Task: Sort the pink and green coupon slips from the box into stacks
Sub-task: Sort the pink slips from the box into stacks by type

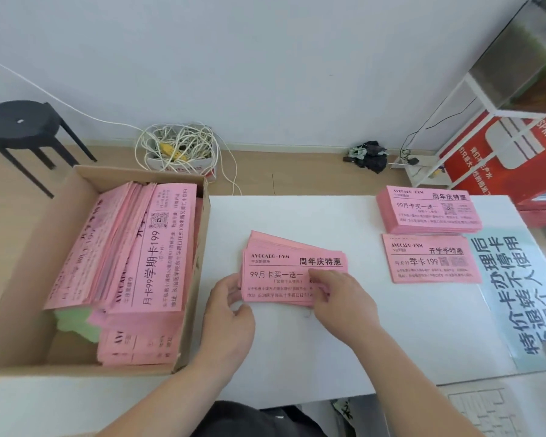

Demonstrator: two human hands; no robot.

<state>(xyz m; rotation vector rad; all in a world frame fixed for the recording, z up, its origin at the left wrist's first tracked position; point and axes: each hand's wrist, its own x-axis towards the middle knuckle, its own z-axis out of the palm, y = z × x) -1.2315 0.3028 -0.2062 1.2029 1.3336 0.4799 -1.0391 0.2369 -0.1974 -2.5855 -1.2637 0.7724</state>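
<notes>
Your left hand (230,305) and right hand (341,298) each gripped the fanned pink bundle (293,263); loosely squared, its slips could slide apart across the table (297,342).

Looks like a small office or back room of a fitness business. Reads "AVOCADO-GYM" on the printed pink coupon slips (429,209), stacked on the white table (297,342) and packed in bulk in a cardboard box (19,279). Shows a notice (511,294) in large characters at the table's right edge, a red promotional banner (501,152) behind a white metal rack (473,89), bare white wall (265,58), wood-look floor (281,171), a black stool (22,127) and a carton of tangled cable (177,149).
</notes>
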